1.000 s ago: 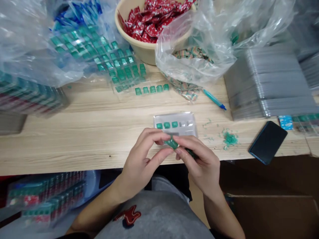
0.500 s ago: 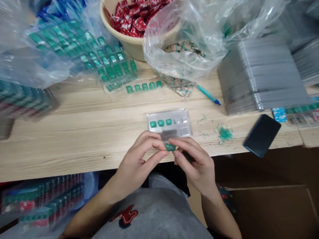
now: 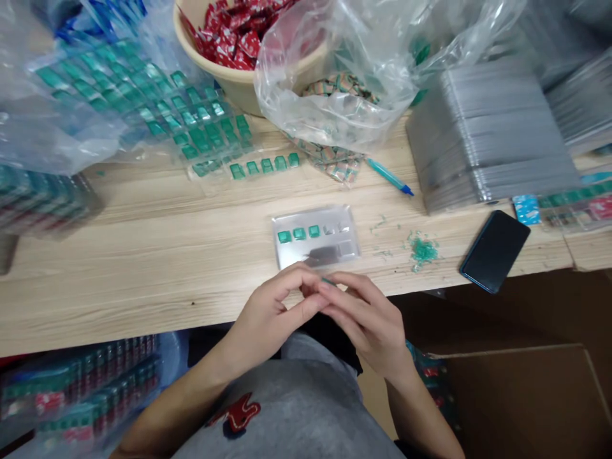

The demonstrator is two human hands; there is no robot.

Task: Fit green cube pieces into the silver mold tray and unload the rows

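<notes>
My left hand (image 3: 282,306) and my right hand (image 3: 368,315) meet at the table's front edge, fingertips touching. Between them a small green piece (image 3: 327,282) is pinched, mostly hidden by the fingers. Just beyond lies a clear plastic tray (image 3: 287,257) with three green pieces in its upper row, the rightmost being a green block (image 3: 313,231). The row's two right compartments hold no green piece. To the right is a little heap of green bits (image 3: 424,250).
A blue pen (image 3: 389,177) and a black phone (image 3: 496,251) lie to the right, near a tall stack of clear trays (image 3: 511,140). At the back stand a tub (image 3: 239,80) of red packets, a plastic bag (image 3: 335,121) and rows of green blocks (image 3: 210,137).
The right fingers have closed in over the green piece against the left fingertips, hiding most of it. The whole view has shifted slightly, with the table's things now a little further left.
</notes>
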